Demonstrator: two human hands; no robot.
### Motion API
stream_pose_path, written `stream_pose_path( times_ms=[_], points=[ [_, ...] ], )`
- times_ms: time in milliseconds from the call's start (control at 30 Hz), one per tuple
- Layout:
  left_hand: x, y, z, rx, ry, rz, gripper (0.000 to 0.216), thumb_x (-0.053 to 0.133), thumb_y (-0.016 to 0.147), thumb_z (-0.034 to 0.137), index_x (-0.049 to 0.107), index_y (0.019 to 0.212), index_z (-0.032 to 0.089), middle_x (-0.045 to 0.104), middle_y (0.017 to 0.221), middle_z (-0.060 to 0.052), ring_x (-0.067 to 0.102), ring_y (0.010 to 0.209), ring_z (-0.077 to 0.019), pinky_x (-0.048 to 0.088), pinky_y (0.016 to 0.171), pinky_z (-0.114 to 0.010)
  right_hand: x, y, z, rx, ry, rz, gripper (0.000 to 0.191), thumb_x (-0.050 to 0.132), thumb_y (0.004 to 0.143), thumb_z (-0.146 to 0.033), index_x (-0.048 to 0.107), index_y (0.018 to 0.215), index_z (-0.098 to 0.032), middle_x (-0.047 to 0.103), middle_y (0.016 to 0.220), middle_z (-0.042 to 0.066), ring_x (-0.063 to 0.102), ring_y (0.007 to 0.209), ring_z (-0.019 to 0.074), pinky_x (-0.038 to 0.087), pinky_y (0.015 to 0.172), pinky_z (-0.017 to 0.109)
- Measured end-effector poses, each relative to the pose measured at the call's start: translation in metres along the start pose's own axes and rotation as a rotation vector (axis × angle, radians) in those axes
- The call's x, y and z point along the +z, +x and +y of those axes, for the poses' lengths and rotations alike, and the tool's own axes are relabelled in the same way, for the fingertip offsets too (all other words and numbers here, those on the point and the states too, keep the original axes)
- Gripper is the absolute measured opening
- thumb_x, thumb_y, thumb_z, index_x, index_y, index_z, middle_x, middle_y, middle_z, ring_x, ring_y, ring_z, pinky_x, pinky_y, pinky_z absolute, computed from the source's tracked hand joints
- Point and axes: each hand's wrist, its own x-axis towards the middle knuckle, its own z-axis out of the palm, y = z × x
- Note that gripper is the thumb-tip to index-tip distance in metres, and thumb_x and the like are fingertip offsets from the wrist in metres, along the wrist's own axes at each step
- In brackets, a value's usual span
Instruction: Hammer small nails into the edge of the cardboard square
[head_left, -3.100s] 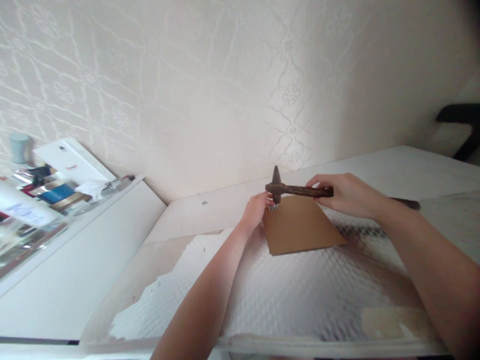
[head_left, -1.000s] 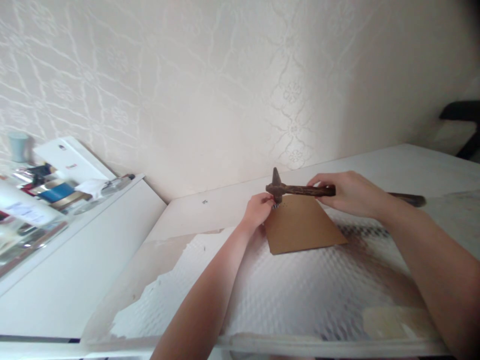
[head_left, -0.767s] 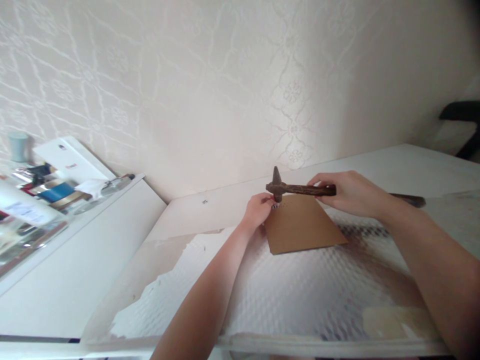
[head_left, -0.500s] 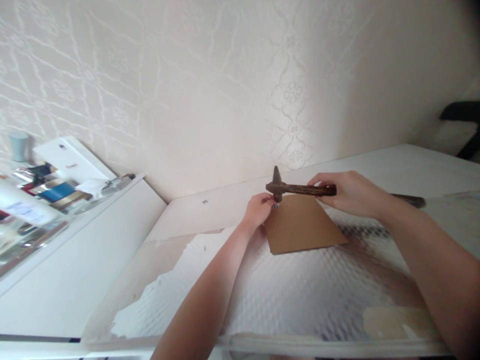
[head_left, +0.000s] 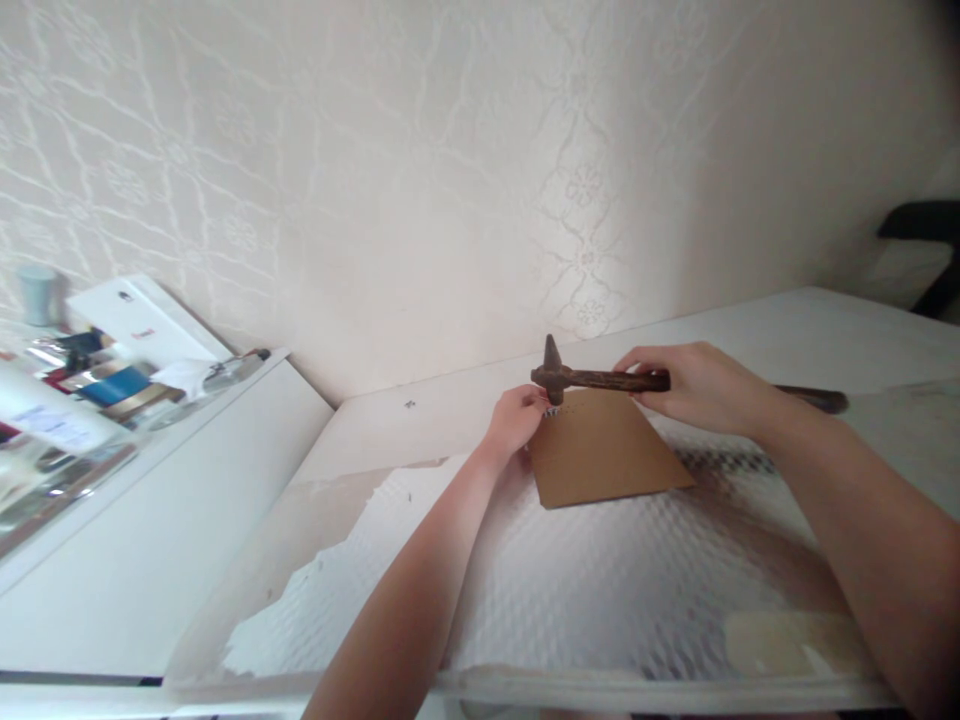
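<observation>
My right hand (head_left: 675,380) is closed around the wooden handle of a hammer (head_left: 619,380). The hammer's dark metal head hangs over the upper left corner of a brown cardboard sheet (head_left: 604,455). At that same corner my left hand (head_left: 517,418) has its fingertips pinched together, right beside the hammer head. What they pinch, if anything, is too small to make out. Several small dark specks dot the cardboard along its far edge near those fingers. The sheet lies flat on a silvery, quilted-looking covering (head_left: 570,590).
A white cabinet (head_left: 187,470) on the left carries a white box (head_left: 146,320), a bluish cup (head_left: 39,295) and assorted small items. A tiny dark cluster (head_left: 409,404) lies on the white surface near the patterned wall (head_left: 420,200). Something black (head_left: 922,222) juts in at far right.
Both hands stay nearly where they were. The hammer has shifted only very slightly, its head staying over the cardboard's corner.
</observation>
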Motion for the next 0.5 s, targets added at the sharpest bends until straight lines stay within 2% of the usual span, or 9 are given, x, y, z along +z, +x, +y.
stream_pose_path(
  times_ms=[500],
  points=[
    [-0.0009,-0.0006,0.0007,-0.03,0.009,-0.002,0.018,0.052,0.076,0.017,0.069,0.082,0.015,0.07,0.087,-0.005,0.061,0.085,-0.0174,0.045,0.08,-0.028,-0.001,-0.0003,-0.0008,-0.006,0.009,-0.014,0.022,0.055,0.072,-0.024,0.066,0.09,-0.027,0.069,0.072,-0.002,0.062,0.065,0.0172,0.037,0.055,0.024]
  ],
)
